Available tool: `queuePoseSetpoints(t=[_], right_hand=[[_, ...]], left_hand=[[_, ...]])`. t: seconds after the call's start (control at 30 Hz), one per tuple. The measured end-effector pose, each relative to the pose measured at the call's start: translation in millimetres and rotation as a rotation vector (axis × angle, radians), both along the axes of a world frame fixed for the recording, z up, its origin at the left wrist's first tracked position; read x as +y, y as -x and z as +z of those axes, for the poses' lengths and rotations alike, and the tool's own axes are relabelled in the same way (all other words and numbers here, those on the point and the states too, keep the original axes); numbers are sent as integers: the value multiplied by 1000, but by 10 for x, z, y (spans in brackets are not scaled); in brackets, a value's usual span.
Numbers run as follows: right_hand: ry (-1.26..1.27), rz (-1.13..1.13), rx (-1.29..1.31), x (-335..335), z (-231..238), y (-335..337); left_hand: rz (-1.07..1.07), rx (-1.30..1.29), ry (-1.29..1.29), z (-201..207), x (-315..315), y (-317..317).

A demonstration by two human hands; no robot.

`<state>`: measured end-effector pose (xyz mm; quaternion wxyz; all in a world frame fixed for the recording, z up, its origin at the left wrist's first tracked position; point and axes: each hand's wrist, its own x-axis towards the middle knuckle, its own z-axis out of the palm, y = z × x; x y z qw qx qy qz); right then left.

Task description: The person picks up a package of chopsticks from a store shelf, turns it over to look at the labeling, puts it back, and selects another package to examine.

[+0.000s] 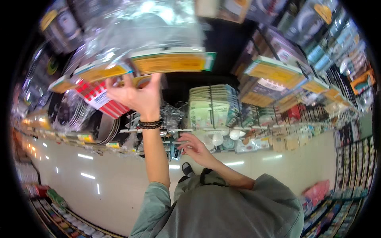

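Observation:
My left hand (137,97), with a dark beaded bracelet at the wrist, reaches up to the shelf just under the yellow price labels (168,62). Its fingers are spread, and their tips are partly blurred. Right beside it is a red and white striped package (104,99); whether the fingers touch it I cannot tell. Something yellow and rounded (141,81) shows behind the fingers. Lower down, my right hand (194,148) hovers with loosely parted fingers and holds nothing. It is nearest to the hanging goods and white rounded items (217,139).
Clear plastic-wrapped goods (147,27) bulge over the upper shelf edge. Pale green packs (210,105) hang on hooks to the right of my left hand. More labels (274,71) jut out at the right. Behind me, shelves (67,218) line the pale shiny floor (115,190).

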<state>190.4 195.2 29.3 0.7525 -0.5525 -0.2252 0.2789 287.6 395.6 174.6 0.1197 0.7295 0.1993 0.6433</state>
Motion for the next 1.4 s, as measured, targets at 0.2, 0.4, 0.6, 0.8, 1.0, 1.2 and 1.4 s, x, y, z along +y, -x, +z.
queuePoseSetpoints(t=[0.2, 0.4, 0.6, 0.8, 1.0, 1.2, 1.4], right_hand=[[6, -139, 36, -505, -131, 196], [17, -295, 100, -1217, -237, 422], [-96, -472, 82, -2139, -377, 577], [29, -622, 28, -3134, -564, 830], [96, -959, 96, -4162, -678, 1313], [22, -1480, 263, -5017, -767, 1982], [-99, -1838, 500, -5914, -696, 2529]], left_hand=[[74, -100, -116, -108, 30, -256], [134, -84, -205, -128, 183, -384], [-62, -87, -181, -413, -510, 153], [-841, 183, -72, -1536, -2565, 966], [-1686, 861, 180, -1797, -4778, 1379], [-2278, 1150, -125, -1941, -6409, 1513], [-2535, 1315, -198, -2223, -7826, 1582]])
